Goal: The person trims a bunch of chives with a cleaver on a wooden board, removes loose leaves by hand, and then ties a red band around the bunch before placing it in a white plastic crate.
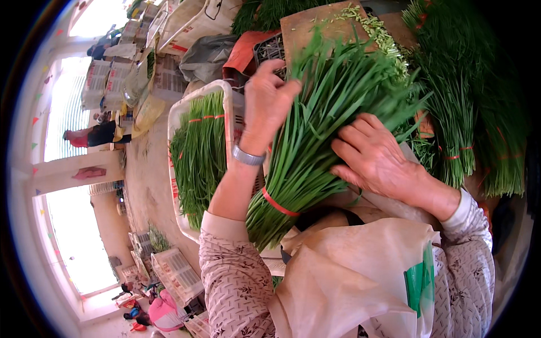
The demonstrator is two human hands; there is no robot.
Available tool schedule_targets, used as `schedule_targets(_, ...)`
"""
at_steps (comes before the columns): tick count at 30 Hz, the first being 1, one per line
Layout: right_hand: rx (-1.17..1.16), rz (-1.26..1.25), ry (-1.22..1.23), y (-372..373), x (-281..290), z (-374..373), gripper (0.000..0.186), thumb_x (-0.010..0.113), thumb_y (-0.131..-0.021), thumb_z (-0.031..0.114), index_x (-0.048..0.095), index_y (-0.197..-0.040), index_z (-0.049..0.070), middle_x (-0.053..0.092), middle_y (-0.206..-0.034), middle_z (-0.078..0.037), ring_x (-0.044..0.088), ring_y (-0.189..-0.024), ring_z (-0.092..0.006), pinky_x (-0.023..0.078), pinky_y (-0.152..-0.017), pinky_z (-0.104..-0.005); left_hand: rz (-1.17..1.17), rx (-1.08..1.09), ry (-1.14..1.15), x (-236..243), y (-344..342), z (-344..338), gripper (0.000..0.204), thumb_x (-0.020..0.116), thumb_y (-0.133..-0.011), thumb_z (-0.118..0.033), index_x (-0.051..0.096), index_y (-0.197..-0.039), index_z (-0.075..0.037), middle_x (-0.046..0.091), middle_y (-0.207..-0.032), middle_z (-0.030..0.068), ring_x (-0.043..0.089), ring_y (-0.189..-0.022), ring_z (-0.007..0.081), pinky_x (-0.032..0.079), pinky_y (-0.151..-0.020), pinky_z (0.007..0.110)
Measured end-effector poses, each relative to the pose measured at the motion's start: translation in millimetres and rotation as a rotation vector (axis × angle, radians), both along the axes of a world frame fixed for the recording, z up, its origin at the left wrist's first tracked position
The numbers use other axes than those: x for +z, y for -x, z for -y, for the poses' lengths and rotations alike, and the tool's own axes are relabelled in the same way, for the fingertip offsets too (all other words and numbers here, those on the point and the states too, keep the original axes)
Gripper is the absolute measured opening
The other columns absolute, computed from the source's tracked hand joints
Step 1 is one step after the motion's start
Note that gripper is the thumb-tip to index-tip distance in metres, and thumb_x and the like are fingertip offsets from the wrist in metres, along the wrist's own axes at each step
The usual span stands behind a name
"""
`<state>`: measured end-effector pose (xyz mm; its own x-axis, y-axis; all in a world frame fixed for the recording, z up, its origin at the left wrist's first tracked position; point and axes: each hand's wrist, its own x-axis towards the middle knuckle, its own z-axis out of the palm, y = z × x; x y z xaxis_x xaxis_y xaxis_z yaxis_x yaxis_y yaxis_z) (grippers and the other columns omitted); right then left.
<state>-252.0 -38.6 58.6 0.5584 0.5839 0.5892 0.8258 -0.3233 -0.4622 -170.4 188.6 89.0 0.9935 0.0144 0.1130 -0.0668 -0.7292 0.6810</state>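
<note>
Bundle of long green leaves (327,107), crossed near its lower end by a red band (279,203), lies aslant in front of the person's pale apron (344,259), between the two hands, its blurred upper tips overlapping a brown board (298,22). Left hand (269,98), with a metal wristband (248,156), is at the bundle's left edge, thumb and forefinger parted. Right hand (369,152) rests against the opposite side, fingers bent; whether they close on any leaves cannot be told. Pale green cut pieces (383,39) lie along the board's right side. Beside the left forearm, a white crate (228,98) holds banded bundles (203,141); further banded greens (456,112) lie at right
</note>
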Motion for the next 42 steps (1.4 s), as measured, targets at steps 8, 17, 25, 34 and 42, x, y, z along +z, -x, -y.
schedule_targets(8, -0.055, -0.094, 0.09, -7, -6, 2, 0.061, 0.073, -0.076, 0.033, 0.054, -0.126, 0.005, 0.051, -0.117, -0.018, 0.051, -0.1, -0.0333, 0.046, -0.086, -0.0421, -0.266, -0.043, 0.066, 25, 32, -9, 0.092, 0.082, -0.071, -0.041, 0.04, -0.14, 0.003, 0.058, -0.11, 0.0141, 0.059, -0.078, 0.0174, 0.051, -0.07, 0.033)
schedule_targets(17, -0.259, -0.026, 0.078, -18, 10, 23, 0.055, 0.076, -0.07, 0.017, 0.056, -0.118, 0.001, 0.052, -0.126, -0.02, 0.051, -0.115, -0.0382, 0.044, -0.093, -0.0473, -0.239, -0.331, 0.045, -1, 49, 2, 0.077, 0.068, -0.07, -0.003, 0.039, -0.141, 0.001, 0.059, -0.117, 0.0089, 0.055, -0.11, 0.014, 0.043, -0.096, 0.03)
schedule_targets(25, 0.057, -0.109, 0.19, -13, 2, 2, 0.035, 0.075, -0.071, 0.018, 0.061, -0.101, 0.007, 0.055, -0.102, -0.011, 0.055, -0.086, -0.0256, 0.046, -0.075, -0.0382, -0.107, 0.009, 0.457, 7, 34, 1, 0.049, 0.062, -0.074, 0.011, 0.052, -0.122, 0.002, 0.066, -0.08, 0.0041, 0.059, -0.067, 0.0084, 0.047, -0.063, 0.021)
schedule_targets(34, -0.039, -0.197, 0.301, -14, 16, -32, 0.052, 0.061, -0.088, 0.046, 0.058, -0.124, 0.009, 0.051, -0.12, -0.029, 0.067, -0.071, -0.0354, 0.054, -0.063, -0.0416, -0.019, -0.04, 0.464, 11, 36, 12, 0.046, 0.064, -0.077, 0.007, 0.05, -0.121, 0.002, 0.066, -0.079, 0.0031, 0.058, -0.069, 0.0057, 0.046, -0.062, 0.02)
schedule_targets(42, -0.168, -0.303, 0.378, -28, 8, -37, 0.058, 0.061, -0.088, 0.048, 0.057, -0.108, -0.006, 0.053, -0.113, -0.024, 0.067, -0.073, -0.0353, 0.054, -0.064, -0.0423, -0.021, -0.056, 0.44, 25, 33, 5, 0.073, 0.072, -0.079, -0.006, 0.035, -0.142, -0.005, 0.057, -0.121, 0.0134, 0.059, -0.093, 0.0156, 0.051, -0.075, 0.028)
